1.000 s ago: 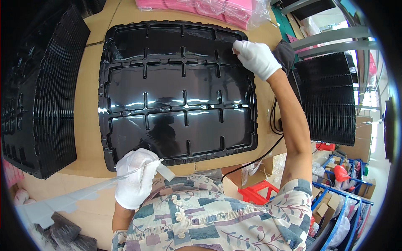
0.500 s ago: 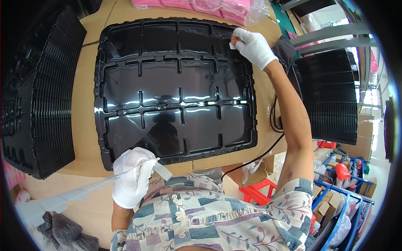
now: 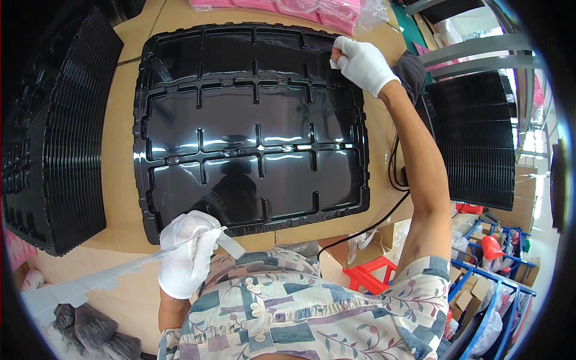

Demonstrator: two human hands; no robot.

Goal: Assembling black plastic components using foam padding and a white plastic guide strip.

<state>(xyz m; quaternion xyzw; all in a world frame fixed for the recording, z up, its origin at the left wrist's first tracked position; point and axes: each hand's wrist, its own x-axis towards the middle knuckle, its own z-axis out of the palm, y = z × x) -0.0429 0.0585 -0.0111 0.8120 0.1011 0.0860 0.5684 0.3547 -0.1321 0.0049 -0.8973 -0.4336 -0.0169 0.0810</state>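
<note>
Two white-gloved hands: the right hand pinches a small label on the glossy black tray; the left hand grips a translucent strip.

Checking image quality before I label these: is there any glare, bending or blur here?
Head view: bright glare streaks on the glossy black tray; its straight edges bow from the fisheye lens, dark corners; both gloved hands, left hand and right hand, look sharp.

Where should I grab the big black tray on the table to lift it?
Grip the black tray by its raised outer rim, from the two short ends, left and right. It lies flat and wide, so one hand would let it sag. The right hand already touches the far right corner; the left hand holds a white strip at the near edge.
</note>
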